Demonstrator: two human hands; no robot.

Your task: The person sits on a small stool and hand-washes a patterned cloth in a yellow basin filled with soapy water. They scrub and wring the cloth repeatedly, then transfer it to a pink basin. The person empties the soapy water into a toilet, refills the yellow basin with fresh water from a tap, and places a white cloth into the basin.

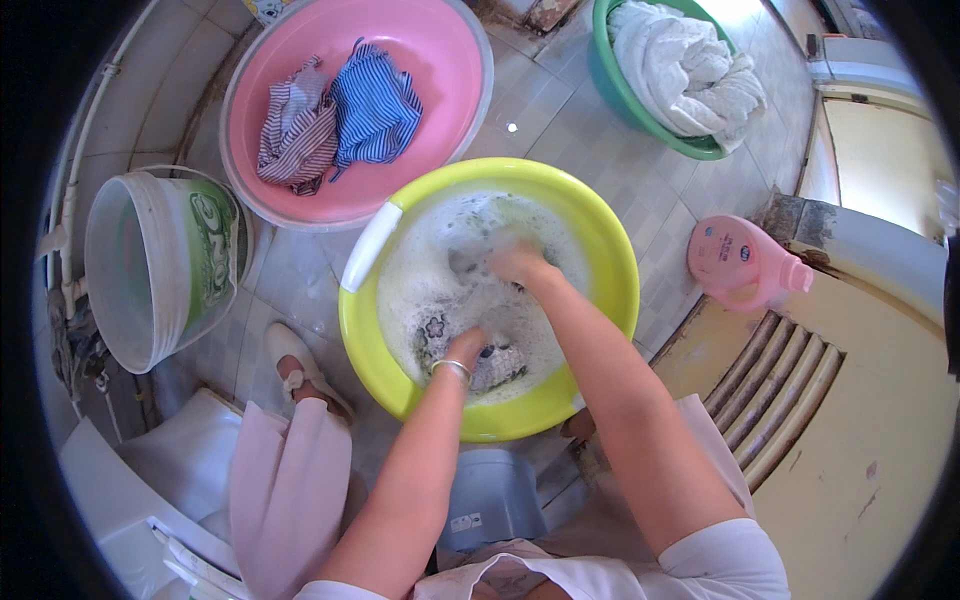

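Note:
A yellow-green plastic basin [613, 300] with white handles stands on the floor before me, filled with foamy water [409, 262]. In it lies a soaked, flower-patterned cloth [504, 367], partly covered by suds. My left hand [469, 346], with a bangle at the wrist, reaches into the suds at the cloth's edge; its fingertips are hidden. Farther back in the basin, my right hand [517, 259] is blurred by motion and half sunk in foam. Whether either hand grips the cloth cannot be made out.
A pink basin [442, 97] holds striped garments [375, 105] at upper left. White fabric [682, 71] fills a green basin [626, 105] at upper right. A white-green bucket [161, 262] stands left, a pink detergent bottle [739, 259] right. A blue-grey plastic stool [491, 499] is below me.

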